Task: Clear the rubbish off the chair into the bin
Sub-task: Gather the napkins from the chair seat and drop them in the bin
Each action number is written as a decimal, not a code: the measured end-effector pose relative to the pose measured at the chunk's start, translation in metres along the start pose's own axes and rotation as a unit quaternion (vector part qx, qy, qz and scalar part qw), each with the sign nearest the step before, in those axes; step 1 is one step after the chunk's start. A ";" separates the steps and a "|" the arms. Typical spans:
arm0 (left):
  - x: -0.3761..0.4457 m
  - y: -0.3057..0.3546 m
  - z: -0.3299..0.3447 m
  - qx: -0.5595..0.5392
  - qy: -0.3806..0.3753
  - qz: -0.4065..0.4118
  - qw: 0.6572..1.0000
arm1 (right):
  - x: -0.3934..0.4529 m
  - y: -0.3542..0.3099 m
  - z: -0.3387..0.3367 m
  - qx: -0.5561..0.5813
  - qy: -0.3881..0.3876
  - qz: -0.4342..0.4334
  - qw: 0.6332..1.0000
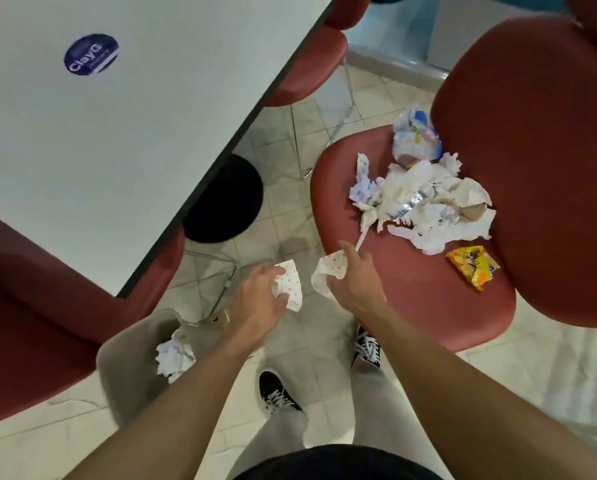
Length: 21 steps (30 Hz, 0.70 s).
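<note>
A red chair stands at the right with a heap of crumpled white paper and foil on its seat, a blue and white plastic bag behind the heap and a yellow snack wrapper near the backrest. My left hand grips a white napkin with orange dots over the floor. My right hand grips a second dotted napkin at the seat's front edge. A beige bin at the lower left holds crumpled white paper.
A white table with a round blue sticker fills the upper left, on a black round base. More red chairs stand at the left and at the back. My black shoes are on the tiled floor.
</note>
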State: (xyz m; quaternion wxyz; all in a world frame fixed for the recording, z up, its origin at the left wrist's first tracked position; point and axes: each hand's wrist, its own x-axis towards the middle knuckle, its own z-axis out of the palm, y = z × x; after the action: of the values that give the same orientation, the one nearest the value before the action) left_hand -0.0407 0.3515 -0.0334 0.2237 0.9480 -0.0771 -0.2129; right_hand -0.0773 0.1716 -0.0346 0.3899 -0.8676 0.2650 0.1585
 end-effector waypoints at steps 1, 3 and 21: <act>-0.008 -0.012 -0.004 -0.002 0.006 -0.011 1.000 | -0.004 -0.005 0.008 -0.006 -0.007 -0.003 1.000; -0.027 -0.044 -0.013 -0.019 0.019 -0.044 0.999 | -0.013 -0.019 0.028 -0.019 -0.021 -0.010 1.000; -0.137 -0.251 -0.063 -0.084 0.141 -0.272 0.948 | -0.094 -0.150 0.222 -0.074 -0.217 -0.159 0.960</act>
State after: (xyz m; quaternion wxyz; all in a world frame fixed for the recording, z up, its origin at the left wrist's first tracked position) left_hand -0.1235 0.6318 -0.0463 0.2444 0.9312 0.2340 -0.1358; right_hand -0.0812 0.4554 -0.0431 0.3932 -0.8695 0.0202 0.2984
